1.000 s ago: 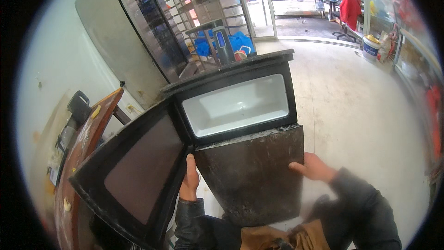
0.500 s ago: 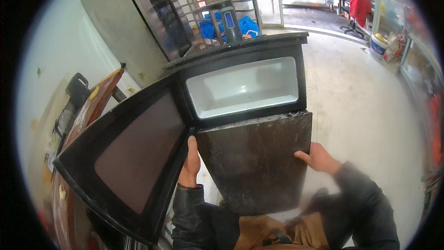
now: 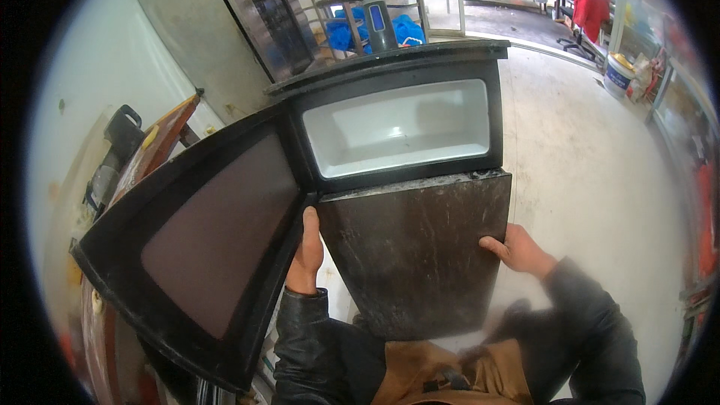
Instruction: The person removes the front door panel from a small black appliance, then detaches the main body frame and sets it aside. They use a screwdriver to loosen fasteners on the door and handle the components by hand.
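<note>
The view was shifted, but at 4 o'clock the panel was kept clasped by the right hand; the left hand, at 7, was part-curled, its hold hidden.

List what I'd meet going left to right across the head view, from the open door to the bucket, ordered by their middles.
Open black-framed door → left hand → dark brown panel → right hand → white-and-blue bucket.

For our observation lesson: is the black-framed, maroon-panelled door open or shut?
Open: the door angles out leftward, exposing the glossy white rectangular recess.
</note>
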A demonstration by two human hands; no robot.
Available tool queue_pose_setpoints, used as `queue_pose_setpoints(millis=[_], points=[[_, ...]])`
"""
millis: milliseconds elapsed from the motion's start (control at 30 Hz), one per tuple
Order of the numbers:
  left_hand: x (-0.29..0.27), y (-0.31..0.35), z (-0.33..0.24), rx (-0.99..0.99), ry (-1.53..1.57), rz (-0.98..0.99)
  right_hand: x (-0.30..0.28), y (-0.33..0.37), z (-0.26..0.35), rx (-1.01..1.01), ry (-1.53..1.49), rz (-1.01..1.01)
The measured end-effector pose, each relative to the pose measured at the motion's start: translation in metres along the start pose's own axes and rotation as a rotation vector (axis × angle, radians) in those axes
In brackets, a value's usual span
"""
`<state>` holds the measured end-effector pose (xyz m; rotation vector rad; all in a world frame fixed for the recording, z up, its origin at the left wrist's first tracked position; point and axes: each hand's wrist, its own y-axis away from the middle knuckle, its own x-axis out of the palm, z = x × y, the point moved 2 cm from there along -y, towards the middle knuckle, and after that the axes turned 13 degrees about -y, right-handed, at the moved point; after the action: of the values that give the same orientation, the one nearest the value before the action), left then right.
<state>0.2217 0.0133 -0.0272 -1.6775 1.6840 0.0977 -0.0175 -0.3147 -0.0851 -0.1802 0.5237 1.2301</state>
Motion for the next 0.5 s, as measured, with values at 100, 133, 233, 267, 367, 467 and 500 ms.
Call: queue_pose_setpoints(millis=[100,133,233,267,367,467,500], points=[[0.0010,-0.0011,0.0000,0.004,0.003,-0.035,-0.0001,-0.0002,-0.0002,0.017,0.003,-0.004],[0.0011,-0.0009,0.0009,-0.009,0.002,-0.050,0.0002,0.0001,-0.0004,0.031,0.013,0.008],[0.0025,-0.0008,0.0020,0.007,0.009,-0.070,-0.0008,-0.0007,0.0003,-0.010,0.008,-0.011],[0.0025,-0.0004,0.0016,0.023,0.004,-0.076,-0.0003,-0.0004,-0.0001,-0.002,0.017,-0.015],[0.0010,0.0015,-0.0003,0.051,-0.004,-0.095,0.0005,-0.0002,-0.0018,0.006,-0.034,-0.009],[0.0018,0.0016,-0.0019,0.040,0.025,-0.111,0.0016,-0.0007,-0.0031,-0.029,0.012,-0.033],[0.0012,0.0017,-0.0020,0.025,0.018,-0.109,0.0015,-0.0002,-0.0031,-0.047,-0.009,-0.029]])
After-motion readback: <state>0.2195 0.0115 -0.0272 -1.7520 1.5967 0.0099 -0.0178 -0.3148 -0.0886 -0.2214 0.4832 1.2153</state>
